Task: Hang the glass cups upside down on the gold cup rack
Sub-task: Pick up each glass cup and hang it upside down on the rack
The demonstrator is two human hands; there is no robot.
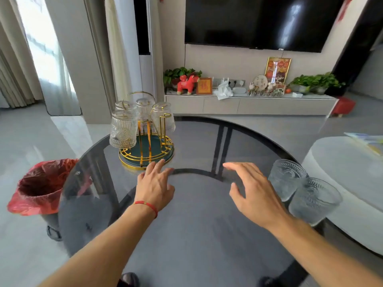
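Observation:
The gold cup rack [146, 151] with a green base stands at the far left of the round dark glass table [196, 224]. Several embossed glass cups hang upside down on it, the nearest one [123, 129] at the front left. One gold peg [165, 123] on the right side is bare. Two more glass cups stand upright at the table's right edge, one [286, 179] behind the other [314, 200]. My left hand [154, 187] hovers open just in front of the rack's base. My right hand [253, 191] is open, fingers spread, just left of the two upright cups.
A bin with a red bag [39, 187] stands on the floor left of the table. A pale round seat [348, 183] is close on the right. A low TV cabinet [248, 104] with plants and ornaments lines the far wall.

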